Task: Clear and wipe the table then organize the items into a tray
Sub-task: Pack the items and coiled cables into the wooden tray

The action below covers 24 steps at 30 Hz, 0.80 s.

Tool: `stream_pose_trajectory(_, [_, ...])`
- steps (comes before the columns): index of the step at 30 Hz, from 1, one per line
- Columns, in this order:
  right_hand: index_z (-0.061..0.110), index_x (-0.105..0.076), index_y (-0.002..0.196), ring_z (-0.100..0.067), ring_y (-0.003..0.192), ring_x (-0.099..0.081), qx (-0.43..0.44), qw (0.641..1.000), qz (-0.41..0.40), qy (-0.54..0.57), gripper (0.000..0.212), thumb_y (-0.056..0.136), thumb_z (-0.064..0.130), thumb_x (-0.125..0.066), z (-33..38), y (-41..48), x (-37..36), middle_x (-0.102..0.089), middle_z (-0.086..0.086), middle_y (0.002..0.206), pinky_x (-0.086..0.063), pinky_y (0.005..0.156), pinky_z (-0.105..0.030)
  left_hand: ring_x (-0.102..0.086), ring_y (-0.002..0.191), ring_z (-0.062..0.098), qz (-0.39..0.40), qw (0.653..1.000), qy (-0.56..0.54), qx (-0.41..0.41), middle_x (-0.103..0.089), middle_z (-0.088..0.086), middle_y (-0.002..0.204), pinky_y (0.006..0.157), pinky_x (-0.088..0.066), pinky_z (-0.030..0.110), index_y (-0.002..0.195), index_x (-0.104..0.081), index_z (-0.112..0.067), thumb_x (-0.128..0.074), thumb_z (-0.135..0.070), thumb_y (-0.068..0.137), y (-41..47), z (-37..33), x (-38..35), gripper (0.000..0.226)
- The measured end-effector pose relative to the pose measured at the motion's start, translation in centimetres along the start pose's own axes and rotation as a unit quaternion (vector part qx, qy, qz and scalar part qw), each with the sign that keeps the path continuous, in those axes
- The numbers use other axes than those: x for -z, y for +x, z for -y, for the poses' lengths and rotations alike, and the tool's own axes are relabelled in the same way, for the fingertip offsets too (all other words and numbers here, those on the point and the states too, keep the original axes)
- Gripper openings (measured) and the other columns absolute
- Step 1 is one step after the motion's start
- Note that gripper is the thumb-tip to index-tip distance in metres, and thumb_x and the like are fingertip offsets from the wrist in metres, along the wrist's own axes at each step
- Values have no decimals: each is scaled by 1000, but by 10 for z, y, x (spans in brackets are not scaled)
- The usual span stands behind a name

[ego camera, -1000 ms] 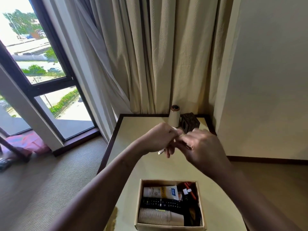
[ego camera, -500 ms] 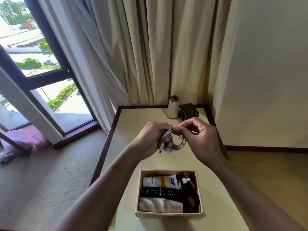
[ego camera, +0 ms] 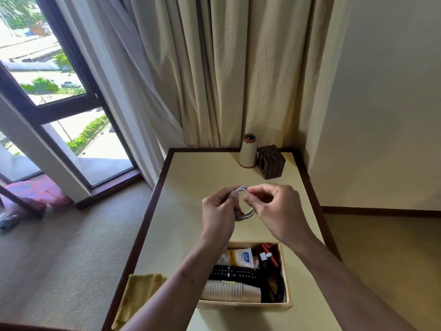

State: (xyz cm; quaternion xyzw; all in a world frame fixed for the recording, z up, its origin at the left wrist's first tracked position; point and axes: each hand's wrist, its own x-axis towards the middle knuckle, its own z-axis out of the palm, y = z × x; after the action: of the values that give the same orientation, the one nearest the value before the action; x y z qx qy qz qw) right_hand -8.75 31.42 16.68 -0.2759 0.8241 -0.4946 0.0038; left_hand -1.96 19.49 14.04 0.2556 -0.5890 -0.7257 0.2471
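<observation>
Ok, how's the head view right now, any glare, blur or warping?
Head view: daylight blows out the window; wide-angle distortion bows the curtains and the table edge; the white cable held by left hand and right hand looks slightly soft; the tray is evenly lit, no glare.

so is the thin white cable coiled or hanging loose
Coiled: the thin white cable forms a small round loop, pinched by the left hand and right hand.

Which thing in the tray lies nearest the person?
The stack of paper cups, on its side against the tray's near wall. The black remote lies behind it, the white tube farther back still.
</observation>
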Motion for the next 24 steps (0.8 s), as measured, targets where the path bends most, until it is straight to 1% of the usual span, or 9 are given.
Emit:
stream_pose_trajectory(2, [22, -76, 116, 2, 78, -72, -37, 997, 45, 40, 33, 84, 22, -83, -2, -1, 5, -77, 11, 87, -60, 75, -18, -46, 59, 23, 23, 999, -27, 23, -50, 12, 65, 62, -47, 36, 104, -79, -3, -56, 2, 100, 1, 0, 4, 23])
stream_pose_trajectory(4, [25, -74, 119, 3, 76, -72, -35, 997, 57, 28, 42, 79, 20, -87, -2, -4, 7, -77, 11, 85, -57, 73, -12, -41, 55, 18, 50, 997, -39, 40, -46, 10, 65, 58, -44, 30, 104, -78, -1, -56, 1, 101, 2, -2, 7, 23])
stream_pose_trajectory(8, [19, -80, 106, 5, 78, -67, 27, 999, 4, -42, 32, 75, 22, -89, 0, -9, 7, -72, 12, 85, -48, 63, -3, -39, 57, 16, 85, 995, -14, 54, -45, 8, 67, 56, -41, 27, 102, -80, -4, -55, 1, 101, 9, -7, 10, 25])
stream_pose_trajectory(12, [16, -81, 94, 1, 70, -72, -33, 999, -2, 40, 22, 75, 24, -90, 3, -2, 14, -76, 11, 76, -58, 67, -15, -40, 55, 14, 107, 993, 34, 35, -46, 10, 69, 62, -43, 36, 94, -81, -6, -56, 0, 101, 6, -12, 8, 27])
stream_pose_trajectory(14, [16, -81, 93, -3, 69, -73, -50, 997, -1, 52, 23, 74, 25, -91, 2, 1, 16, -76, 9, 74, -62, 70, -23, -38, 58, 16, 111, 992, 40, 38, -45, 12, 71, 59, -43, 31, 88, -80, -4, -56, 1, 100, 5, -14, 7, 27])
stream_pose_trajectory(16, [16, -80, 102, -2, 71, -73, -49, 997, -21, 57, 31, 75, 25, -90, 3, 2, 16, -76, 8, 76, -60, 70, -18, -38, 62, 20, 116, 991, 48, 47, -44, 13, 73, 57, -43, 27, 88, -79, -2, -56, 1, 100, 3, -16, 6, 27])
stream_pose_trajectory(19, [15, -77, 114, 2, 74, -71, -9, 998, -38, 48, 39, 77, 22, -88, 3, 1, 14, -76, 9, 83, -54, 67, -9, -37, 57, 16, 126, 989, 8, 75, -44, 12, 74, 60, -44, 29, 97, -74, 8, -55, 2, 101, 4, -17, 6, 21])
stream_pose_trajectory(21, [16, -77, 112, 0, 79, -70, 33, 999, -26, 10, 34, 79, 22, -86, 0, -3, 11, -76, 7, 92, -54, 69, -10, -33, 56, 15, 136, 985, -36, 98, -45, 10, 72, 58, -43, 27, 103, -69, 17, -53, 4, 101, 6, -20, 6, 20])
stream_pose_trajectory(24, [22, -75, 104, -1, 88, -59, 104, 990, -44, -88, 25, 80, 22, -84, -12, -7, 6, -64, 8, 96, -51, 73, -14, -30, 56, 16, 174, 974, -55, 132, -45, 9, 71, 55, -43, 25, 111, -68, 16, -51, 3, 103, 10, -25, 11, 23])
